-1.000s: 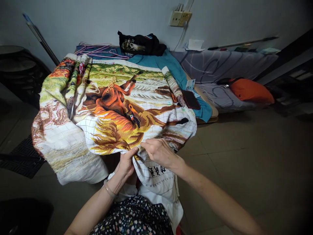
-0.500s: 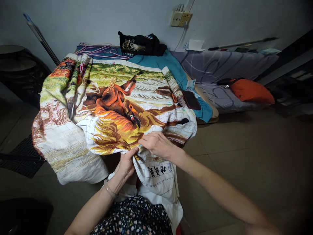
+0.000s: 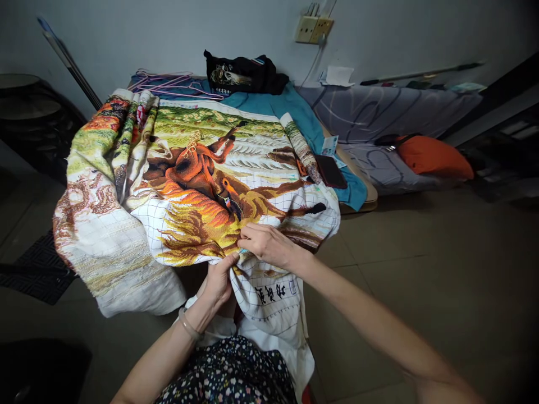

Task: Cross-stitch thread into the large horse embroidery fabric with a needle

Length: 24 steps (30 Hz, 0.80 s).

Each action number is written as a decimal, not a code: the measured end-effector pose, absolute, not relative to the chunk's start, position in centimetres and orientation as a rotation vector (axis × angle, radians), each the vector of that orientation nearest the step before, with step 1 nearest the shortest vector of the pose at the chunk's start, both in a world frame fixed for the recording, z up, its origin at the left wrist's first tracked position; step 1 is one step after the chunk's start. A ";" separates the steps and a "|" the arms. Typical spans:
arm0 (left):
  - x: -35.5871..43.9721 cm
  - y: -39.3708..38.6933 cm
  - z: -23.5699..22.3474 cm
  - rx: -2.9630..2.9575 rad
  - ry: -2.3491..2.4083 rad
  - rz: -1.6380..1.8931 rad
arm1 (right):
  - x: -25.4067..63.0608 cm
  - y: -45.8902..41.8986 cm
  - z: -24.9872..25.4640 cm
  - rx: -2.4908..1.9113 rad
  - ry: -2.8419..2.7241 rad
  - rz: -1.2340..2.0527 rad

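Observation:
A large cross-stitch cloth point(image 3: 197, 224) with a stitched horse picture lies over a low table and hangs down toward my lap. My left hand point(image 3: 219, 280) grips its near edge, thumb on top and the other fingers underneath, hidden by the fabric. Just to the right, my right hand point(image 3: 263, 242) is closed in a pinch at the cloth's surface, over the yellow and brown stitching. Whatever sits between those fingertips is too small to make out. Loose tan threads point(image 3: 191, 150) lie on the stitched part. Black characters point(image 3: 275, 290) show on the hanging part below my right hand.
Behind the cloth lie pink hangers point(image 3: 177, 84) and a black bag point(image 3: 246, 74) on teal fabric point(image 3: 305, 115). A dark phone point(image 3: 331, 171) rests at the right edge. Further right, an orange bag point(image 3: 433, 157) sits on a grey patterned cover point(image 3: 362, 160). Stacked stools point(image 3: 33, 112) stand at left.
My right hand has shifted very slightly up and left, its fingers curled more tightly. The left hand keeps its hold on the cloth, and the view has tilted a little.

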State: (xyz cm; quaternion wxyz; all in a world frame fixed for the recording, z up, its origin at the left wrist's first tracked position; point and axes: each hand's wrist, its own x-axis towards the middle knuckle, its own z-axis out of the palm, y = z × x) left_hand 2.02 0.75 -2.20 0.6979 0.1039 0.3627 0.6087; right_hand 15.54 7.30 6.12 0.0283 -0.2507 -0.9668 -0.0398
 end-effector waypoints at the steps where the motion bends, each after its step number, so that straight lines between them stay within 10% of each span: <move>1: 2.0 0.7 -2.2 0.228 0.809 1.357 | 15.6 7.2 6.1 -0.775 -2.989 -0.121; 24: 1.5 0.5 -1.9 0.170 0.842 1.294 | 13.8 2.5 4.5 -0.675 -2.663 -0.387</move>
